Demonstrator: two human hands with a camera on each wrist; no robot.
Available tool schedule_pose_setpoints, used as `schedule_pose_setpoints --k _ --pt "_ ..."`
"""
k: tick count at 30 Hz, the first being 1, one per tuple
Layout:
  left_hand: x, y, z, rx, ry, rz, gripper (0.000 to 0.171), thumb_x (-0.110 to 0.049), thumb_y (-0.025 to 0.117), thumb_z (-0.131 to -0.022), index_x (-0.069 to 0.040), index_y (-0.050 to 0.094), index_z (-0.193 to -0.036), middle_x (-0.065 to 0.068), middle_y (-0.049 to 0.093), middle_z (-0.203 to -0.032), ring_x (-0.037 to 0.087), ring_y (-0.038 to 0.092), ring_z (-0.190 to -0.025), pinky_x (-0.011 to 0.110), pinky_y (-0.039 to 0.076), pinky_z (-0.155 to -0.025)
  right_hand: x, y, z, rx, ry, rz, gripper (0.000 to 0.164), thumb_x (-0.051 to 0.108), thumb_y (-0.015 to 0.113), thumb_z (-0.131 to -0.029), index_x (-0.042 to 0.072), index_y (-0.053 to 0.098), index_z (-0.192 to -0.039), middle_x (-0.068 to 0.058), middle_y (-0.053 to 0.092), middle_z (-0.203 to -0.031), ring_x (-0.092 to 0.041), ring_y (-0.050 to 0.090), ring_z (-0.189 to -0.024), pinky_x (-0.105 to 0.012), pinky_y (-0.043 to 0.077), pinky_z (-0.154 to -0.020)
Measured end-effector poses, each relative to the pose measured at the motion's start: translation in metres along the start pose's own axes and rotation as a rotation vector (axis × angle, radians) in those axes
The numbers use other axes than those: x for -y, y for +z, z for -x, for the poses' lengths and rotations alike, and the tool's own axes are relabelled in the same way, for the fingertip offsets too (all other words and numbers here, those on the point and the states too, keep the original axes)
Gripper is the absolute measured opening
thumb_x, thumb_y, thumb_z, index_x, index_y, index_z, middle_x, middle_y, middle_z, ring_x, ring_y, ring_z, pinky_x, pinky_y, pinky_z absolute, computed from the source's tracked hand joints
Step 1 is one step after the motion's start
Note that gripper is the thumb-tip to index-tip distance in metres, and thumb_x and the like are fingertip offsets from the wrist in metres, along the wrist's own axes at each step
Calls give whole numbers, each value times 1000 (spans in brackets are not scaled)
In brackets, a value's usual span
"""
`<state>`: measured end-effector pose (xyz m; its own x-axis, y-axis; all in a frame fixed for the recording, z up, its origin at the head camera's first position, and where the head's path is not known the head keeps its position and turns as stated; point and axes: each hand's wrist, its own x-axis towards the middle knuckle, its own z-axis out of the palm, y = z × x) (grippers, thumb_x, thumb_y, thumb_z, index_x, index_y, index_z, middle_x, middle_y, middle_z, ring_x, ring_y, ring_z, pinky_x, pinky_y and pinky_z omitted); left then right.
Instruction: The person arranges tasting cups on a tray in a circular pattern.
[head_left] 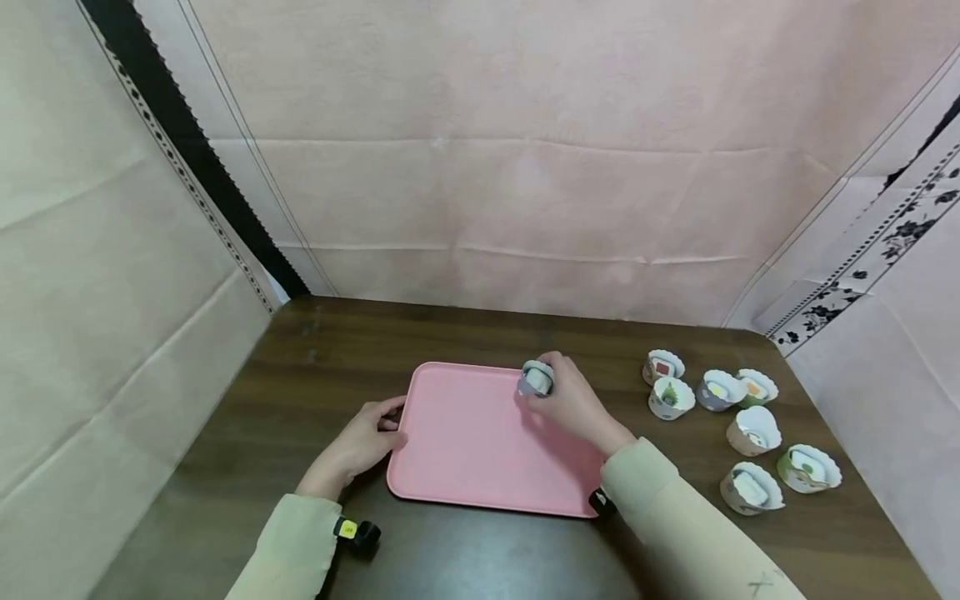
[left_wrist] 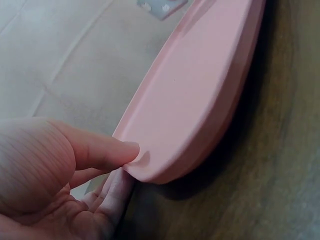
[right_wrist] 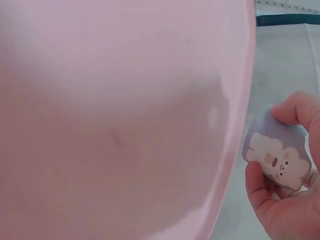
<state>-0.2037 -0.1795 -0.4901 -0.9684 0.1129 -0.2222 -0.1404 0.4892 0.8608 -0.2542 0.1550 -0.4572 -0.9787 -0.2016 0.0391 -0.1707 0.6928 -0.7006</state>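
Observation:
A pink tray (head_left: 480, 442) with rounded corners lies on the dark wooden table in the head view. At its left edge my left hand (head_left: 363, 442) pinches the rim, thumb on top and fingers beneath, as the left wrist view shows on the tray (left_wrist: 180, 90). Over the tray's upper right part, my right hand (head_left: 572, 400) holds a small paper cup (head_left: 536, 378) with pale contents. Seen from the right wrist, this cup (right_wrist: 277, 152) is bluish-purple with a white cartoon animal, gripped between thumb and fingers.
To the right on the table (head_left: 435, 550) stand several similar paper cups with scalloped rims, among them a cup with a green leaf motif (head_left: 671, 398) and a front cup (head_left: 752, 488). Pale cloth (head_left: 525, 167) hangs behind and at both sides of the table.

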Motion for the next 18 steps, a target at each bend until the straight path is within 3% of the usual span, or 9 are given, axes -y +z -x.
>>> schedule_pose_setpoints --k 11,18 --pt "0 -2 2 -6 -4 13 58 -7 66 -88 -9 47 -143 16 41 -134 28 50 -112 38 51 -83 15 25 -22 58 9 35 56 24 76 -84 9 46 -128 -8 48 -114 -23 53 -102 -41 47 -89" --pt "-1 -1 1 -3 -13 15 57 -7 65 -89 -11 47 -143 14 40 -134 27 50 -111 37 51 -82 13 31 -24 67 12 63 59 26 76 -84 11 47 -134 -10 47 -120 -24 55 -105 -42 45 -91"
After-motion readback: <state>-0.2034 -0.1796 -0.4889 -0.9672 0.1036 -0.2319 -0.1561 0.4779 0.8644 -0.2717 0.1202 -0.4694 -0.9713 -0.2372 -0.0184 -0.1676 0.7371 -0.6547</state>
